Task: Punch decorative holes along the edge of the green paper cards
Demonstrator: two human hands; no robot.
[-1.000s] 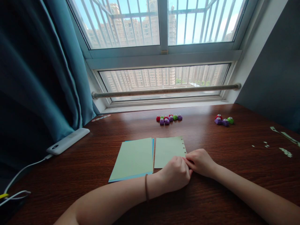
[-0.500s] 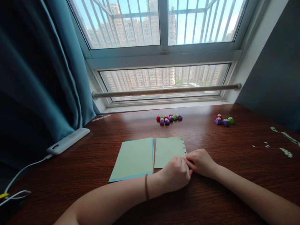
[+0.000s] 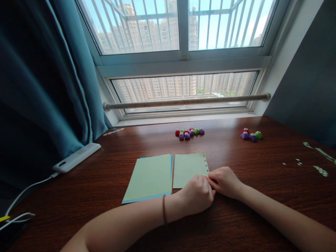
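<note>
A pale green sheet of paper [image 3: 189,168] lies on the table in front of me, with several small punched shapes along its right edge. Over its lower right corner my left hand [image 3: 199,196] is closed in a fist-like grip; what it holds is hidden under the fingers. Against it, my right hand [image 3: 224,182] pinches at the sheet's right edge, its fingertips mostly covered. To the left rests a stack of green paper [image 3: 149,176] with blue sheets showing beneath.
Small red, green and purple craft punches [image 3: 187,135] stand in a cluster at the back, and more craft punches [image 3: 251,136] at the back right. Paper scraps [image 3: 320,170] lie at far right. A white power strip [image 3: 77,157] with a cable sits by the curtain [image 3: 65,87].
</note>
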